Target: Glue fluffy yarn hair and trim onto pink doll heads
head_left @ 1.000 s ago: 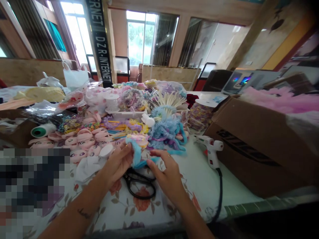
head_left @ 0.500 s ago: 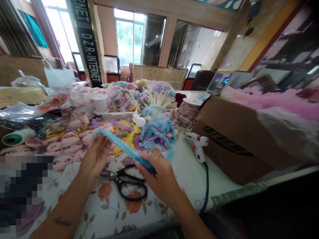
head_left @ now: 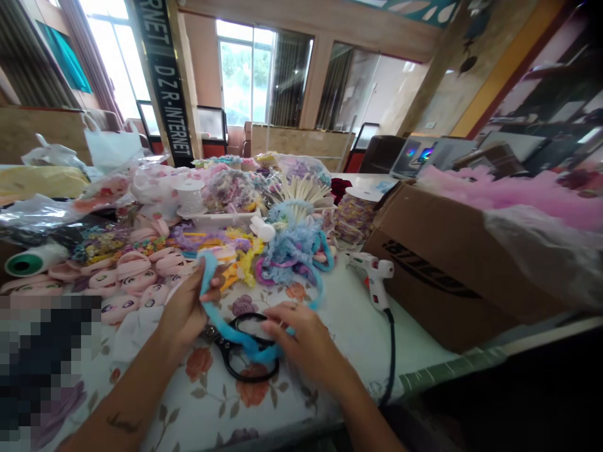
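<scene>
A fuzzy blue strip (head_left: pixel 221 323) runs between both hands and sags in a loop over the table. My left hand (head_left: pixel 186 311) pinches its upper end near the pink doll faces (head_left: pixel 136 276). My right hand (head_left: pixel 299 339) is closed on the lower part of the strip, just above black scissors (head_left: pixel 245 351) that lie on the floral tablecloth (head_left: pixel 211 395). The strip's far end trails past my right hand toward a heap of blue and purple trim (head_left: pixel 294 251).
A white glue gun (head_left: pixel 374 276) with a black cord stands right of my hands. A large cardboard box (head_left: pixel 452 263) with pink fluff fills the right side. Bags, spools and a green-cored roll (head_left: pixel 32 258) crowd the back and left.
The blue strip was stretched taut between my hands half a second ago; now my hands have come closer and lower, and the strip droops in a loop over the scissors.
</scene>
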Motion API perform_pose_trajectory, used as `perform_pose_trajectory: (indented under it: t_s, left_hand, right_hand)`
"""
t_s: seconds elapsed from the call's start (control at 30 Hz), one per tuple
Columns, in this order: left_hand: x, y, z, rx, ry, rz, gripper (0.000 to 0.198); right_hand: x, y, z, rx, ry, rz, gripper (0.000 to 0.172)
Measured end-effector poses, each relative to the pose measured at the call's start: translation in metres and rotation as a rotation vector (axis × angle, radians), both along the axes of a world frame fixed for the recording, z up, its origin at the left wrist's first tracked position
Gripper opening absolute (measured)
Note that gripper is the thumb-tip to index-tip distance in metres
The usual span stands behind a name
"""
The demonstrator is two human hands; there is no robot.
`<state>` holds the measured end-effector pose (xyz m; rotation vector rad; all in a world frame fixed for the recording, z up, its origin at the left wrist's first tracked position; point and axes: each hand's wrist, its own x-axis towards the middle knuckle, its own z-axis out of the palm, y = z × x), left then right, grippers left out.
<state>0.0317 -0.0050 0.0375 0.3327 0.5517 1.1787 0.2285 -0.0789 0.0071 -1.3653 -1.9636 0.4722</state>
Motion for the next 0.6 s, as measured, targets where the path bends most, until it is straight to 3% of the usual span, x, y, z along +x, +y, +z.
perform_pose_trajectory:
  t_s: [0.1, 0.2, 0.27, 0.37, 0.53, 0.6]
  left_hand:
    - [0.009, -0.005, -0.011, 0.08, 0.06, -0.149, 0.03]
    - [0.017, -0.009, -0.022, 0.125, 0.11, -0.255, 0.025]
    - [0.019, -0.011, -0.026, 0.144, 0.113, -0.299, 0.025]
    - [0.017, -0.011, -0.024, 0.152, 0.11, -0.275, 0.027]
    - [0.01, -0.007, -0.016, 0.107, 0.074, -0.143, 0.028]
    - [0.007, -0.006, -0.012, 0.094, 0.067, -0.129, 0.031]
  right_hand:
    - [0.009, 0.01, -0.002, 0.106, 0.196, -0.162, 0.021]
    - [0.009, 0.019, -0.002, 0.156, 0.316, -0.203, 0.026]
    - [0.01, 0.023, -0.001, 0.18, 0.304, -0.223, 0.02]
    - [0.019, 0.028, 0.001, 0.174, 0.157, -0.269, 0.013]
    - [0.041, 0.031, -0.002, -0.069, -0.173, -0.116, 0.026]
    - [0.047, 0.033, -0.005, -0.138, -0.277, -0.159, 0.027]
